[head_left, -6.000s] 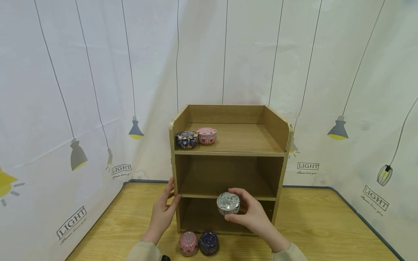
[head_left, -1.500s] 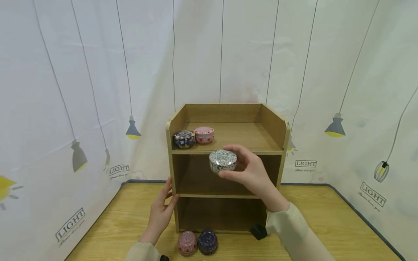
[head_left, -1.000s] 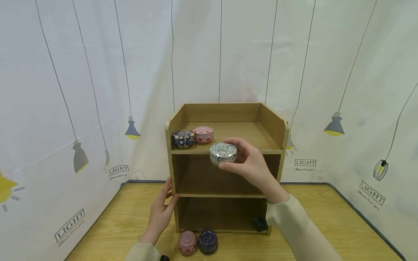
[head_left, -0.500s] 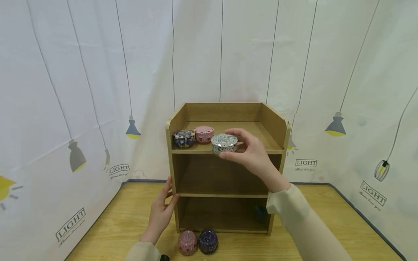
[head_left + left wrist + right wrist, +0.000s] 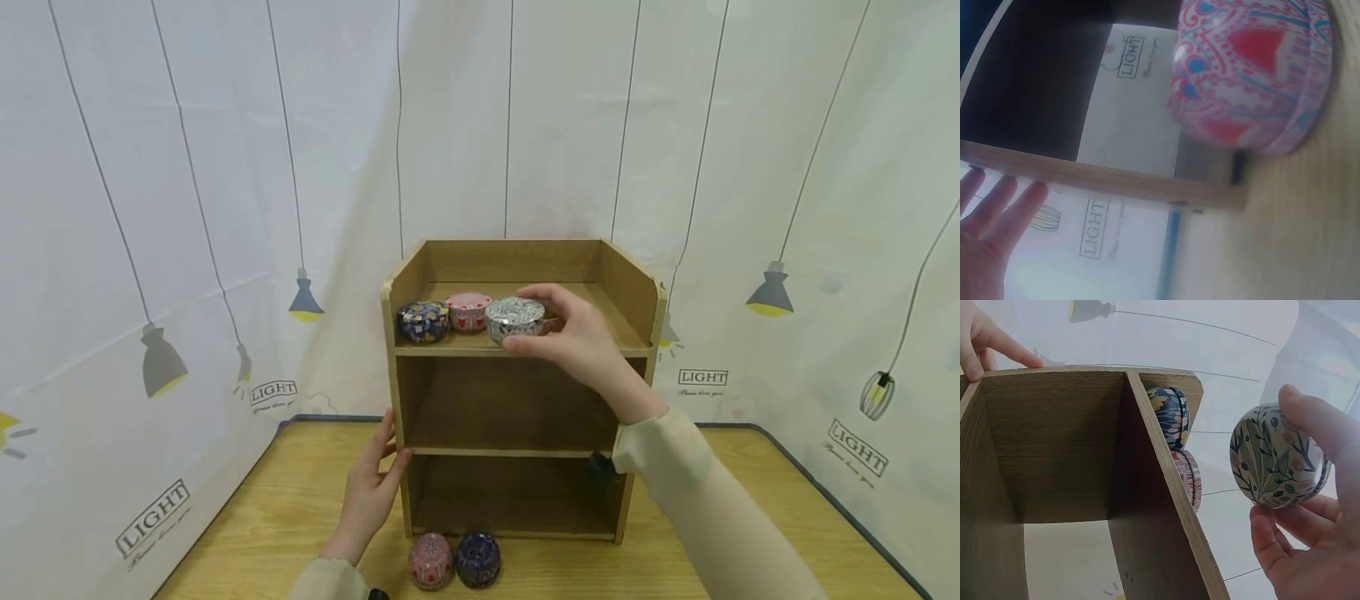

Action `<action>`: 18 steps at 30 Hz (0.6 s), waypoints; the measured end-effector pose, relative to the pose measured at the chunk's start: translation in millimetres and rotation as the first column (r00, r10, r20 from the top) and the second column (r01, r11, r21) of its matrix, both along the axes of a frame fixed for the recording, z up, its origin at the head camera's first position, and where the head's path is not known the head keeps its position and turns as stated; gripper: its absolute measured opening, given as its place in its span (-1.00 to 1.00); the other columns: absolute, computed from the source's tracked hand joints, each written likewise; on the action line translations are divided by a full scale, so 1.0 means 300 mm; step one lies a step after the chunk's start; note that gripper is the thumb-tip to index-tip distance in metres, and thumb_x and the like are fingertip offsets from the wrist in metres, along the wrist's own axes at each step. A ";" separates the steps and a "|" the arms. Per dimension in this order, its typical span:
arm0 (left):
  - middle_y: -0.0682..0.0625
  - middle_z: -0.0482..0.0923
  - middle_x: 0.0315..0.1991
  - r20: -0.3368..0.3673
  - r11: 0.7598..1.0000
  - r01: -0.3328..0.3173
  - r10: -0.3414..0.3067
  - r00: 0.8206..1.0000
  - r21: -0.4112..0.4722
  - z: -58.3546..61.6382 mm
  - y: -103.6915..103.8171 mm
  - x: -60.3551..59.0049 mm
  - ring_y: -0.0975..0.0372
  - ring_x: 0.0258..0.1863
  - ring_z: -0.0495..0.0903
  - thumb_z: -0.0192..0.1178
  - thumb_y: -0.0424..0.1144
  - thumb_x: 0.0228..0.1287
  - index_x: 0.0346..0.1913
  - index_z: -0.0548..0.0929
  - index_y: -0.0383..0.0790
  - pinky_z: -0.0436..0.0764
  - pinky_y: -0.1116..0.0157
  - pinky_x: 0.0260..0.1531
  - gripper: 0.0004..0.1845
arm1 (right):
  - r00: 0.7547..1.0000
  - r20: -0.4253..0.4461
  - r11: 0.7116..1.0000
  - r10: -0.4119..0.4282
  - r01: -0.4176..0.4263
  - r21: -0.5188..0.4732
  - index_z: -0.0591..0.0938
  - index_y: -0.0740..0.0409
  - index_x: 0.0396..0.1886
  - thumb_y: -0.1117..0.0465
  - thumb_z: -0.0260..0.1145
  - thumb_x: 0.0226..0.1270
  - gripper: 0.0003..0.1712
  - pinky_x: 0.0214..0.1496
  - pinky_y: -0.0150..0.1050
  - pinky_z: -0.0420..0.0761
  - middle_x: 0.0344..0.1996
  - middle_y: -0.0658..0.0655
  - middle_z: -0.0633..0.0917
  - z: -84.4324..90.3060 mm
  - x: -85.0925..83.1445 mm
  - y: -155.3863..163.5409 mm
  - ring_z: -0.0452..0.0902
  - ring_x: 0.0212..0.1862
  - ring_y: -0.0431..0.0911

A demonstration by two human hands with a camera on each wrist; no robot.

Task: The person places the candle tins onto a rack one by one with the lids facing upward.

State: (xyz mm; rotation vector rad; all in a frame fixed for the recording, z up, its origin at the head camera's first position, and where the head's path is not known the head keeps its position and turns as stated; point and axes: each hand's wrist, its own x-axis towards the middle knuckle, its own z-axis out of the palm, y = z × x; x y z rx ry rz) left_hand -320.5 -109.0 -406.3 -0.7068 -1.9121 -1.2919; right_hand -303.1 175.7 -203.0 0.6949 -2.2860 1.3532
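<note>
A wooden shelf unit (image 5: 637, 300) stands on a table (image 5: 750, 517) with three levels, open at the front. Its top level has low side walls and a back wall, with no roof above it. On that top level a dark blue tin (image 5: 423, 321) sits at the left front corner, close to the left wall, and a pink tin (image 5: 468, 310) sits just beside it to the right. To the right of these two the top board is bare out to the right wall. The middle and bottom levels show only dark wood inside.

The right hand (image 5: 577, 333) grips a grey patterned tin (image 5: 514, 318), thumb on the near side and fingers curled over the far side. The tin is at the front edge of the top level, just beside the pink tin; whether its base touches the board cannot be told. In the right wrist view the grey patterned tin (image 5: 1279, 465) is pinched between the thumb below and the fingers above, apart from the shelf's front edge, with the other two tins seen past that edge.

The left hand (image 5: 371, 492) lies flat with straight fingers against the left side panel of the shelf unit, low down, holding nothing.

On the table in front of the shelf unit a second pink tin (image 5: 431, 560) and a second dark blue tin (image 5: 478, 558) sit side by side, touching or nearly so, close to the left wrist.
</note>
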 end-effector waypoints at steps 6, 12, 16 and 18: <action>-0.37 0.40 0.24 0.019 1.000 0.003 -0.004 1.000 0.004 -0.003 0.000 -0.001 -0.17 -0.13 0.59 0.21 -0.58 0.23 0.38 0.29 -0.38 0.65 0.40 -0.44 -0.36 | 1.000 0.012 0.999 -0.027 0.026 0.024 0.51 0.10 0.21 0.09 0.56 0.05 -0.29 -0.27 -0.19 0.59 -0.09 0.11 0.64 0.015 -0.014 0.001 0.55 -0.21 -0.02; -0.38 0.38 0.26 0.035 1.000 0.011 -0.011 0.999 0.007 -0.018 -0.004 -0.014 -0.19 -0.11 0.58 0.20 -0.58 0.24 0.39 0.28 -0.38 0.65 0.40 -0.42 -0.35 | 0.996 0.040 0.995 -0.078 0.075 0.069 0.51 0.10 0.23 0.05 0.56 0.05 -0.26 -0.15 -0.12 0.60 -0.06 0.12 0.61 0.025 -0.026 -0.003 0.56 -0.12 -0.02; -0.32 0.37 0.29 0.034 1.000 0.005 -0.006 0.999 0.010 -0.066 -0.017 -0.064 -0.17 -0.10 0.58 0.21 -0.58 0.23 0.42 0.27 -0.31 0.66 0.38 -0.43 -0.31 | 0.995 0.050 0.992 -0.091 0.086 0.093 0.49 0.12 0.25 0.02 0.55 0.05 -0.24 -0.06 -0.07 0.58 -0.03 0.12 0.59 0.031 -0.033 -0.003 0.53 -0.08 -0.01; -0.28 0.37 0.30 0.028 1.000 0.006 -0.006 1.000 0.016 -0.091 -0.024 -0.090 -0.15 -0.09 0.58 0.22 -0.56 0.24 0.44 0.26 -0.24 0.67 0.36 -0.43 -0.29 | 0.994 0.048 0.990 -0.097 0.092 0.103 0.49 0.11 0.26 0.00 0.55 0.05 -0.23 -0.02 -0.05 0.56 0.00 0.11 0.59 0.034 -0.038 -0.002 0.53 -0.05 -0.01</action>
